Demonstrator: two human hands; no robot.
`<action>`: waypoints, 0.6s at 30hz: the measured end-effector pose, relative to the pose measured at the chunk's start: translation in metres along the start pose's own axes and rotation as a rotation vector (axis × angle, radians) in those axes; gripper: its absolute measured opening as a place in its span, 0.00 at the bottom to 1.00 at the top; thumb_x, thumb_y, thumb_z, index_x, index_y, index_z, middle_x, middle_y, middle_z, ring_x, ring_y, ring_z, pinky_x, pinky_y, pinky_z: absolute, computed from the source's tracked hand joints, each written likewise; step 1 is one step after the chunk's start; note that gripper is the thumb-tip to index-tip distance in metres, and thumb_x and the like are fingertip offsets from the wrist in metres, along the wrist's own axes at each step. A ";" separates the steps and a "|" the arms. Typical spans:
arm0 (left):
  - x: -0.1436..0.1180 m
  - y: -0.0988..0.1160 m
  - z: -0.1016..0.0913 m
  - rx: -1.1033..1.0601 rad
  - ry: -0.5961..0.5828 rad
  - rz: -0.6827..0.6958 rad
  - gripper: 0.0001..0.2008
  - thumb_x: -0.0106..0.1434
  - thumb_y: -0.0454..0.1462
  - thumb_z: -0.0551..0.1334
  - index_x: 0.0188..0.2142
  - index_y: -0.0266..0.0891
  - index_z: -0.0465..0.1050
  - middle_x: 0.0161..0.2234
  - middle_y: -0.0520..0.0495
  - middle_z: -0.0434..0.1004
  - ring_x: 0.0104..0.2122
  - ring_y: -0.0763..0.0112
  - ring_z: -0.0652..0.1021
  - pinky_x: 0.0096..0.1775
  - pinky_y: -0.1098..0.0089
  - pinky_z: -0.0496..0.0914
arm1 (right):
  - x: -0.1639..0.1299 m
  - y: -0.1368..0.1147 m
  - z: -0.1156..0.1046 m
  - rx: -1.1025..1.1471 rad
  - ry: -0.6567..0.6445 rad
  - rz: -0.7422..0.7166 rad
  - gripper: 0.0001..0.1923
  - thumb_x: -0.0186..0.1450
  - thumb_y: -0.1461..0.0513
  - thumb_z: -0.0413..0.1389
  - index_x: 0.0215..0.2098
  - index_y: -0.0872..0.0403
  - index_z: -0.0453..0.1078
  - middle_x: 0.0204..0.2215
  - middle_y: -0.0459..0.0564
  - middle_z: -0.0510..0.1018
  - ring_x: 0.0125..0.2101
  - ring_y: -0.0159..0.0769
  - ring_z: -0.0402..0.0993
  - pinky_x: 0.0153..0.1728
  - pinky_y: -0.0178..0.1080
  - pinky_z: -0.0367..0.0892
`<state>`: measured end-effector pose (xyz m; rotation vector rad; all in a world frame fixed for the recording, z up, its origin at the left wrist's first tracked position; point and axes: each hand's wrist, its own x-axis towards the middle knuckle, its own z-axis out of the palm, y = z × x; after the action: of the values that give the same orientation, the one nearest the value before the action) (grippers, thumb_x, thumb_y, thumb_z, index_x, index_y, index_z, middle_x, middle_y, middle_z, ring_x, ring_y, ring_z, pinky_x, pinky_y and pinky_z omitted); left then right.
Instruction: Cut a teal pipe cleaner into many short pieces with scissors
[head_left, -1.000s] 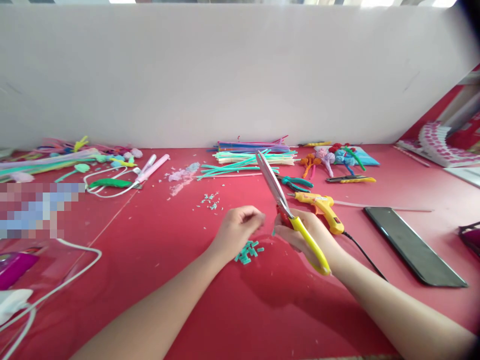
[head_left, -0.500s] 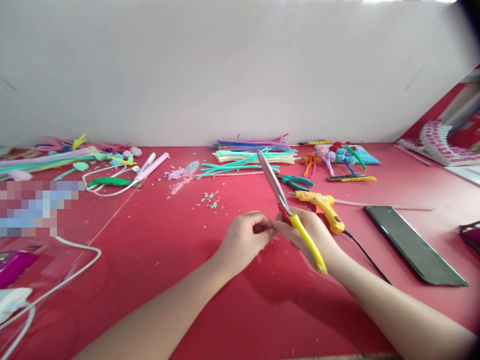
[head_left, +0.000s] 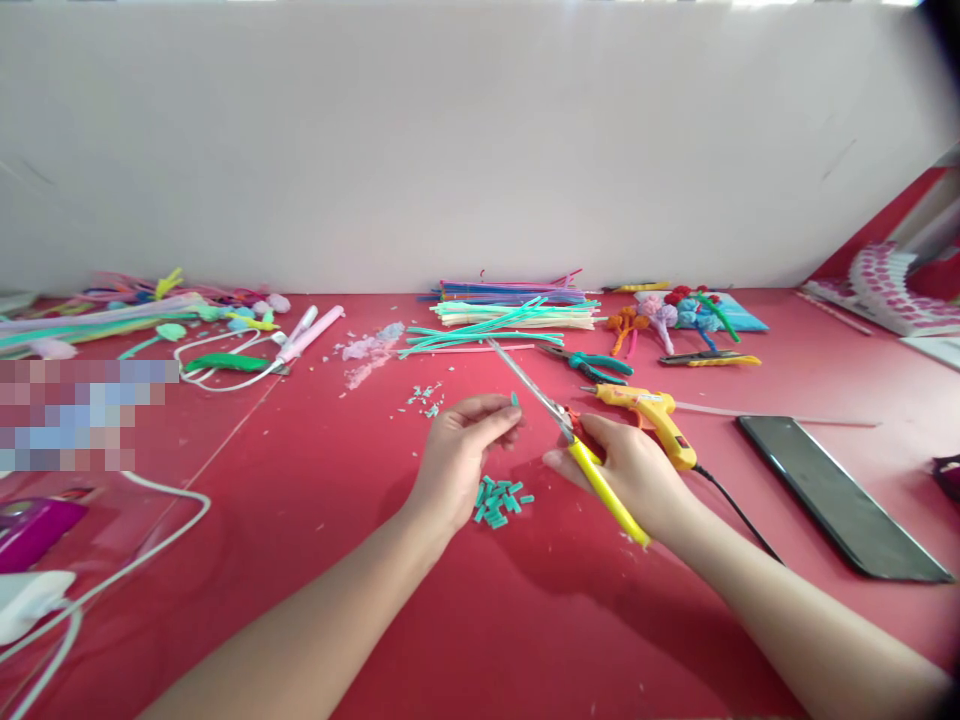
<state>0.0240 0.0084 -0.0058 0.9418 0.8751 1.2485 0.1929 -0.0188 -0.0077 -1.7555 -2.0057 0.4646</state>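
My right hand [head_left: 626, 460] is closed round the yellow-handled scissors [head_left: 607, 490], whose blades point up and to the left. Between the thumb and finger of my left hand [head_left: 465, 440] is a short teal pipe cleaner piece [head_left: 515, 399], its end sticking up. The two hands are apart, with the scissor blades just right of the left fingertips. A small heap of cut teal pieces [head_left: 497, 502] lies on the red table [head_left: 360, 620], beside my left wrist. Farther back, a bundle of uncut teal pipe cleaners [head_left: 480, 340] is spread out.
To the right are a yellow glue gun [head_left: 652, 415], teal-handled pliers [head_left: 596, 366], a utility knife [head_left: 709, 358] and a black phone [head_left: 840, 500]. Pipe cleaner flowers [head_left: 667, 315] stand behind. Leftward lie a pink corded tool [head_left: 307, 335], fluff scraps [head_left: 371, 350] and a white cable [head_left: 169, 545].
My hands were together and have moved apart, the left one shifting left. The heap of teal pieces, mostly hidden before, now shows. The scissors have tilted farther left.
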 end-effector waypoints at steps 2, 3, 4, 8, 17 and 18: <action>0.001 0.002 -0.001 -0.047 0.041 0.036 0.04 0.49 0.32 0.63 0.27 0.35 0.73 0.23 0.51 0.73 0.23 0.77 0.71 0.28 0.75 0.65 | -0.001 -0.002 0.001 -0.125 0.017 0.018 0.16 0.53 0.49 0.50 0.23 0.52 0.57 0.15 0.41 0.64 0.17 0.28 0.58 0.19 0.31 0.47; 0.002 0.003 -0.001 -0.063 0.053 0.053 0.04 0.49 0.32 0.63 0.28 0.35 0.73 0.23 0.50 0.73 0.23 0.78 0.71 0.28 0.75 0.65 | -0.002 -0.003 0.001 -0.173 0.025 0.021 0.16 0.54 0.48 0.49 0.23 0.52 0.56 0.15 0.41 0.65 0.17 0.28 0.59 0.19 0.31 0.47; 0.002 0.004 -0.002 -0.079 0.061 0.067 0.04 0.50 0.32 0.63 0.28 0.35 0.73 0.24 0.50 0.74 0.23 0.78 0.71 0.28 0.76 0.65 | -0.002 -0.004 0.002 -0.210 0.029 0.022 0.16 0.54 0.48 0.48 0.23 0.52 0.56 0.15 0.41 0.65 0.17 0.29 0.59 0.19 0.32 0.46; 0.002 0.006 -0.003 -0.131 0.085 0.103 0.04 0.50 0.32 0.62 0.28 0.35 0.73 0.24 0.50 0.74 0.24 0.78 0.72 0.28 0.76 0.65 | -0.003 -0.005 0.006 -0.291 0.045 0.005 0.16 0.56 0.48 0.46 0.24 0.52 0.56 0.16 0.43 0.66 0.17 0.30 0.60 0.19 0.32 0.45; 0.002 0.006 -0.004 -0.126 0.113 0.126 0.03 0.50 0.32 0.62 0.28 0.35 0.73 0.23 0.51 0.73 0.24 0.78 0.71 0.28 0.76 0.65 | -0.004 -0.002 0.010 -0.343 0.075 -0.045 0.18 0.57 0.47 0.44 0.25 0.52 0.59 0.14 0.43 0.65 0.15 0.29 0.59 0.18 0.32 0.42; 0.002 0.006 -0.004 -0.124 0.111 0.124 0.04 0.50 0.33 0.62 0.28 0.35 0.73 0.24 0.51 0.73 0.24 0.78 0.71 0.29 0.76 0.65 | -0.004 -0.002 0.010 -0.347 0.081 -0.047 0.18 0.57 0.47 0.44 0.24 0.52 0.59 0.14 0.43 0.65 0.15 0.29 0.59 0.18 0.32 0.42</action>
<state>0.0186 0.0116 -0.0012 0.8445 0.8252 1.4556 0.1863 -0.0226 -0.0157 -1.8823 -2.1632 0.0276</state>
